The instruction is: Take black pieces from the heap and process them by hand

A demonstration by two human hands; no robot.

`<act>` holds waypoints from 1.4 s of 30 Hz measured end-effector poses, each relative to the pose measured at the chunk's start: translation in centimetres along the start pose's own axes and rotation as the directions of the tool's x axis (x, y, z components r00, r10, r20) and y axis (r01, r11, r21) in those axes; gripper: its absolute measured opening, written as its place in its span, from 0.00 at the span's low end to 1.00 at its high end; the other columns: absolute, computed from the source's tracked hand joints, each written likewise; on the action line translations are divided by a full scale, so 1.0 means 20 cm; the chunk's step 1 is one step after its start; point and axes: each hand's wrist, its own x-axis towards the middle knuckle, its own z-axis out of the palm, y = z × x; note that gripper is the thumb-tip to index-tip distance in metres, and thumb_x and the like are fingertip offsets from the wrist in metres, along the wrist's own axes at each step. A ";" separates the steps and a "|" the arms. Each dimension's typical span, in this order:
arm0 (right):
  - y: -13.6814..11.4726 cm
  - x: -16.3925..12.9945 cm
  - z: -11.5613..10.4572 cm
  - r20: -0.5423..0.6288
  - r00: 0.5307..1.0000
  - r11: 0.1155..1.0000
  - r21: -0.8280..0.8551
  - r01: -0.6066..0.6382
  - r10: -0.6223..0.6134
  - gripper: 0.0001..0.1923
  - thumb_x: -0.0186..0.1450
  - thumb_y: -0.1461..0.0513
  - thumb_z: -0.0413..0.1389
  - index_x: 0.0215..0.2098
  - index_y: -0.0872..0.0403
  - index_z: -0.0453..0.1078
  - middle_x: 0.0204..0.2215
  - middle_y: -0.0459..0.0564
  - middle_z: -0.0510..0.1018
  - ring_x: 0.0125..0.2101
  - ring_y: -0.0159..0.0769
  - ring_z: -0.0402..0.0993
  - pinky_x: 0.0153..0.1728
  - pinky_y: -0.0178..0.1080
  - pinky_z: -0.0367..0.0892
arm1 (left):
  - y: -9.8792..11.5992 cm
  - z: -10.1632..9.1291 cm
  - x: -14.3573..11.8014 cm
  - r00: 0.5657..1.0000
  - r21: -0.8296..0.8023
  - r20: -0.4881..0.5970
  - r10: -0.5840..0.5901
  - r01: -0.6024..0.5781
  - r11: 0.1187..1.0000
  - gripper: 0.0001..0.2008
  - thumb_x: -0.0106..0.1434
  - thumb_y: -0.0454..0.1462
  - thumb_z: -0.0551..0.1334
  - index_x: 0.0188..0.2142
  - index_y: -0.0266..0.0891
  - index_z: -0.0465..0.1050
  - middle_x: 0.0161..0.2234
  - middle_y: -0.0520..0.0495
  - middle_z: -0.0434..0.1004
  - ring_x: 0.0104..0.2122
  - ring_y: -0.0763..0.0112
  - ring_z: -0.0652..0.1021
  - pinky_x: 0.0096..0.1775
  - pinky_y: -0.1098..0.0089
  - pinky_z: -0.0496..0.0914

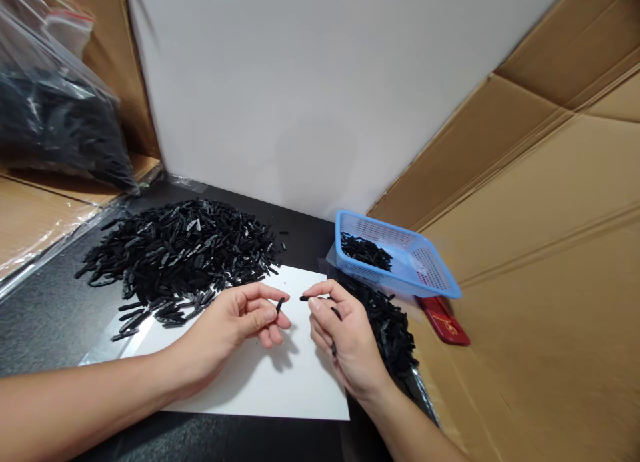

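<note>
Both hands meet over a white sheet (280, 382) that lies on the dark tabletop (45, 315). The left hand (235, 325) is curled, its thumb and forefinger pinched narrow on a small black plastic piece (279, 305) whose long axis tilts up and a little to the right. The right hand (340, 332) faces it from the right, thumb and forefinger closed on a second small black piece (304, 298) that lies nearly level, pointing left toward the first. A further dark piece seems tucked under the right hand's lower fingers, though it is too small to tell clearly.

The two pinched pieces are just beside each other and apart, with a slim gap between their tips; each hand is about equally near that gap, the left piece slightly lower than the right one.

To the far left of the hands, a big heap of black pieces (185, 252) spreads over the tabletop and onto the sheet's far left corner. A smaller pile of black pieces (393, 332) sits just right of the right hand. Beyond it stands a blue mesh basket (430, 269) with a few of the same pieces inside, and a red object (445, 322) lies near its near edge. A clear bag of dark parts (55, 115) rests at far left, with cardboard (550, 249) walling the right side.
</note>
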 end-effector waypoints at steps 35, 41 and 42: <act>0.01 -0.02 0.05 0.034 0.994 0.994 -0.049 -0.099 0.100 0.19 0.56 0.50 0.66 0.23 0.55 0.67 0.11 0.34 0.56 0.12 0.21 0.44 0.13 0.30 0.41 | 0.00 0.01 -0.01 0.995 0.028 0.090 0.051 -0.054 0.998 0.10 0.63 0.42 0.65 0.34 0.38 0.69 0.27 0.50 0.80 0.26 0.74 0.76 0.31 0.74 0.68; 0.01 -0.03 0.06 0.040 0.984 0.984 0.031 -0.175 0.174 0.19 0.55 0.51 0.67 0.23 0.55 0.67 0.10 0.34 0.58 0.11 0.19 0.45 0.12 0.28 0.40 | -0.01 -0.01 -0.01 0.993 0.056 0.096 0.064 -0.070 0.996 0.09 0.63 0.42 0.65 0.35 0.39 0.69 0.26 0.50 0.81 0.25 0.74 0.76 0.32 0.73 0.68; 0.01 -0.03 0.05 0.045 0.983 0.982 0.041 -0.182 0.180 0.19 0.55 0.51 0.67 0.22 0.55 0.67 0.10 0.34 0.58 0.11 0.19 0.45 0.12 0.28 0.40 | -0.01 -0.01 -0.01 0.994 0.061 0.093 0.063 -0.069 0.996 0.10 0.63 0.42 0.65 0.34 0.39 0.69 0.25 0.50 0.80 0.25 0.74 0.76 0.31 0.73 0.68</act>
